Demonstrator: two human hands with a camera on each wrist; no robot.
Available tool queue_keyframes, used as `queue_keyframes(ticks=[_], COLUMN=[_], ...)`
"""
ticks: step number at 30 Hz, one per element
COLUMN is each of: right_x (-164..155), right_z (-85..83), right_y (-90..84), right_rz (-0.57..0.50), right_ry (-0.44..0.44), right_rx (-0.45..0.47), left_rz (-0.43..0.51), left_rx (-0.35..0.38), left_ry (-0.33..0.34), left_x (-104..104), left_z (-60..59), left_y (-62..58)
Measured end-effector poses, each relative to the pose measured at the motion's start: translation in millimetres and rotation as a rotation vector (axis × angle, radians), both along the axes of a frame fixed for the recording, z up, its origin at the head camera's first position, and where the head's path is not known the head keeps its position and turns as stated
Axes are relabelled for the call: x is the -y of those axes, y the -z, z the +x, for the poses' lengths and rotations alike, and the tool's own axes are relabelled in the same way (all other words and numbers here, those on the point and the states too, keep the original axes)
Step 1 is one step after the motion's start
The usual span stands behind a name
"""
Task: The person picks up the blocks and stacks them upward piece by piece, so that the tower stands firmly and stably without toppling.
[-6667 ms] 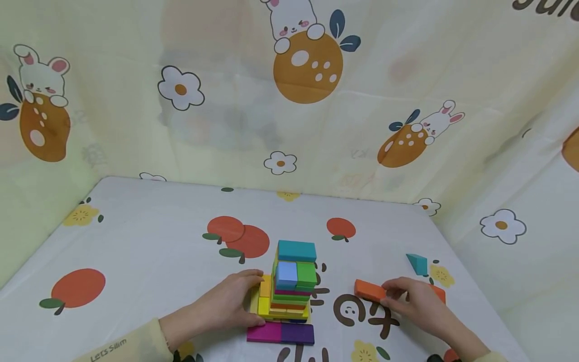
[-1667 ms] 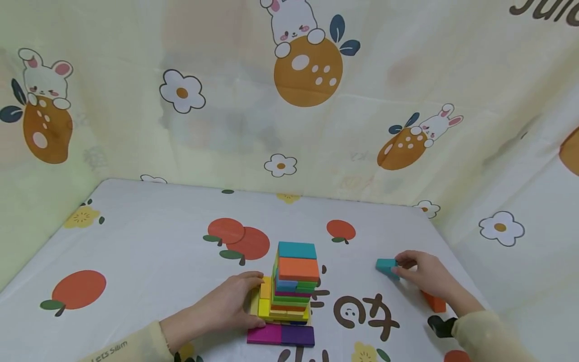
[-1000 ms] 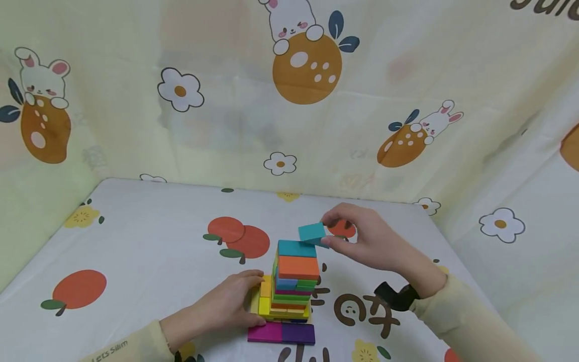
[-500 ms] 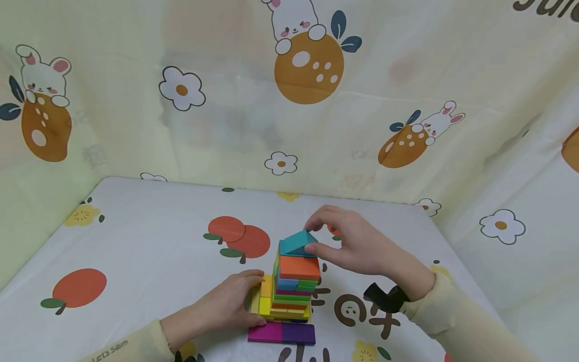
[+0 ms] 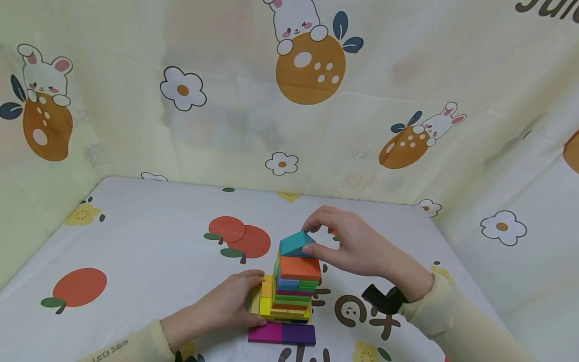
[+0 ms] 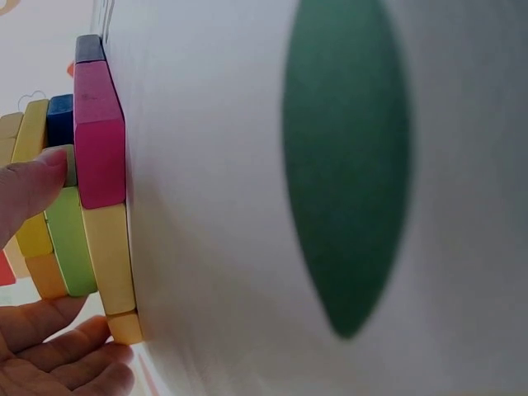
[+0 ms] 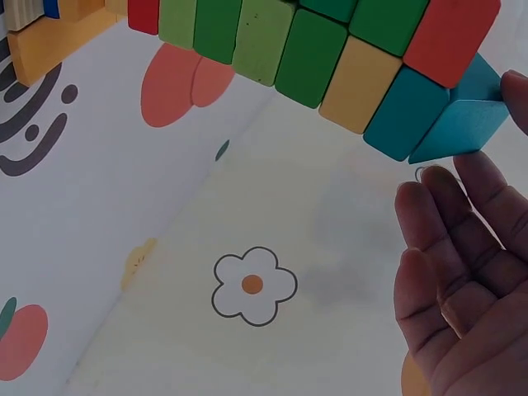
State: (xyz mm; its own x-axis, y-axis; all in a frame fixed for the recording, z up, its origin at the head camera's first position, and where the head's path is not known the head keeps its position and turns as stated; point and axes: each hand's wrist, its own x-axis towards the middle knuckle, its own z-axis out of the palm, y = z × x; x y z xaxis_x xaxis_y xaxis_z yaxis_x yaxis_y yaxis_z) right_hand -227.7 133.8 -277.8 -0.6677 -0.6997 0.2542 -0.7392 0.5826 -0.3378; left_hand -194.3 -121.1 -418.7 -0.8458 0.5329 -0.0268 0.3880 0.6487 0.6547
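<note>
A tower of coloured wooden building blocks point(image 5: 291, 297) stands near the table's front, with a wide orange block point(image 5: 300, 268) high on its near side. My right hand point(image 5: 354, 247) pinches a teal triangular block point(image 5: 293, 243) between thumb and fingers, on the tower's top. In the right wrist view this triangular block point(image 7: 464, 132) sits against another teal block point(image 7: 406, 114) at the tower's end. At the base, my left hand point(image 5: 228, 300) holds the lower blocks from the left. The left wrist view has its thumb point(image 6: 37, 186) and fingers on opposite sides of yellow and green blocks point(image 6: 70, 239).
Flat magenta point(image 5: 265, 332) and purple point(image 5: 298, 334) blocks lie at the tower's front foot. A white cloth with fruit prints point(image 5: 158, 241) covers the table. A printed curtain point(image 5: 226, 125) rises behind. The right forearm hides part of the table's right side.
The orange block went from the table's right onto the tower. My right hand then took the triangular block from the right, carried it left and lowered it onto the top. The left hand stayed put.
</note>
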Motion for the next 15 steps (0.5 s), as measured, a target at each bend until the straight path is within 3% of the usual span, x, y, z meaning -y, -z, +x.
queue_keyframes(ticks=[15], right_x=[0.9], right_z=[1.5], right_y=[0.2], right_rz=[0.004], right_ry=[0.008], right_rx=[0.004], left_rz=[-0.009], left_rx=[0.008], left_ry=[-0.005], left_x=[0.3], left_z=[0.7], left_y=[-0.1])
